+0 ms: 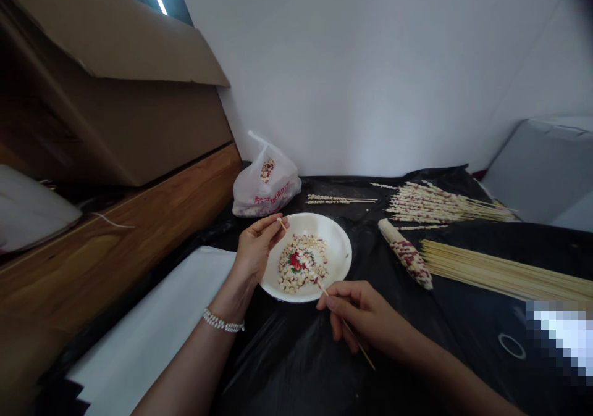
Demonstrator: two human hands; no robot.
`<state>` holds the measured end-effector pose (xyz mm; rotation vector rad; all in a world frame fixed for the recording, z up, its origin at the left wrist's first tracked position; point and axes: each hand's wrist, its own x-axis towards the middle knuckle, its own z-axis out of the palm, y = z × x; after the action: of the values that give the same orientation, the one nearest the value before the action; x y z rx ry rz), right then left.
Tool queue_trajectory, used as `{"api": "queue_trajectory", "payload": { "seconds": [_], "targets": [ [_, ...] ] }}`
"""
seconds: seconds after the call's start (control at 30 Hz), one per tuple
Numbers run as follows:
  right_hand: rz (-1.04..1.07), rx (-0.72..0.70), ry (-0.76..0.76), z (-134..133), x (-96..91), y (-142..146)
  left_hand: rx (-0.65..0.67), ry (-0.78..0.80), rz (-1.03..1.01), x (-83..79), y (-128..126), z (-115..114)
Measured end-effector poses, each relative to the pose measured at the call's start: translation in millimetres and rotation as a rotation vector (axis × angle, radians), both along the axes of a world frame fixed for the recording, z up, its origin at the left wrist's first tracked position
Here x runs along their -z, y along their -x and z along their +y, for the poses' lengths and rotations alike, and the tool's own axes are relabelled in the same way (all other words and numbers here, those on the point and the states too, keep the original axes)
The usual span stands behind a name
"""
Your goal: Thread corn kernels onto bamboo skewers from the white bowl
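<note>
My left hand (260, 243) is closed in a pinch above the left rim of a white bowl (341, 249). Between its thumb and fingertips is a tiny pale piece that looks like a corn kernel (280, 220). My right hand (354, 311), in front of the bowl's lower right rim, grips a thin bamboo skewer (348, 331). The skewer's far tip reaches over the bowl and seems to carry a kernel or two. Loose white and dark red corn kernels (291, 280) lie in the bowl, around a red flower print.
Behind the bowl stands a plastic bag (266, 187) with kernels. Finished kernel skewers (426, 203) are piled at back right, with several more (328, 199) near the bag. A partly stripped corn cob (407, 255) lies beside bare skewers (500, 268). A cardboard box (152, 120) rises at left.
</note>
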<state>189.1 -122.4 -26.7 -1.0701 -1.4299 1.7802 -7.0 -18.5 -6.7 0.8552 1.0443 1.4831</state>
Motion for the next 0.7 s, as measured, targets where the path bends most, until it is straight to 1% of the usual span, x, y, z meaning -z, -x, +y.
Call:
{"api": "queue_trajectory", "payload": {
  "seconds": [0.27, 0.5, 0.7],
  "targets": [
    [0.029, -0.003, 0.012, 0.6, 2.1, 0.7, 0.001, -0.029, 0.014, 0.6, 0.5, 0.4],
    [0.086, -0.005, 0.035, 0.0, 1.7, 0.9, -0.043, -0.073, 0.124, 5.1, 1.5, 3.1],
    [0.052, 0.009, 0.028, -0.5, 1.8, 2.5, -0.036, -0.044, 0.045, 4.6, -1.7, 1.5]
  ]
}}
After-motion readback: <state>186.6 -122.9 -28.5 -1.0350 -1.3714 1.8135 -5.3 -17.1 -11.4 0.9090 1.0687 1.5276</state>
